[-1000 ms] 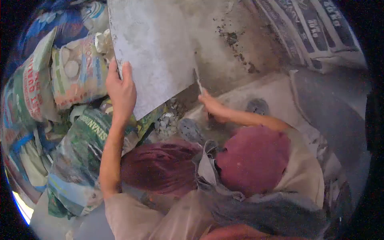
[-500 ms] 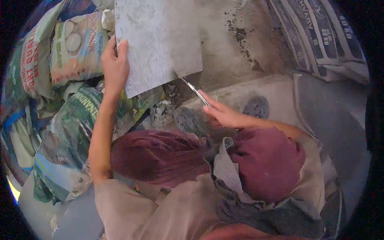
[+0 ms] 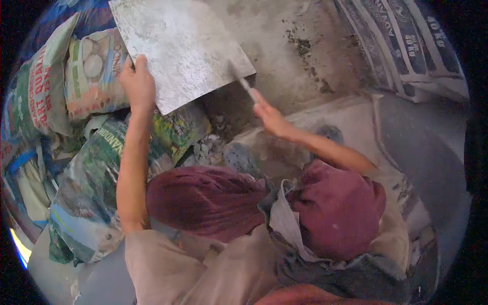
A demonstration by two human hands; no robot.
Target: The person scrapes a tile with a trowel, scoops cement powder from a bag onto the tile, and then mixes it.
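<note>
Crouching over my red-clad knees (image 3: pixel 203 203), I grip the grey tile (image 3: pixel 178 48) by its lower-left edge, my left hand (image 3: pixel 136 84) wrapped tight around it at upper left of the frame. My right hand (image 3: pixel 269 118) pinches a thin metal tool (image 3: pixel 240 80) against the tile's lower-right corner. Pressing too hard there could snap the corner or twist the tile from my grip onto the rubble (image 3: pixel 206 147) and sacks (image 3: pixel 96 71).
</note>
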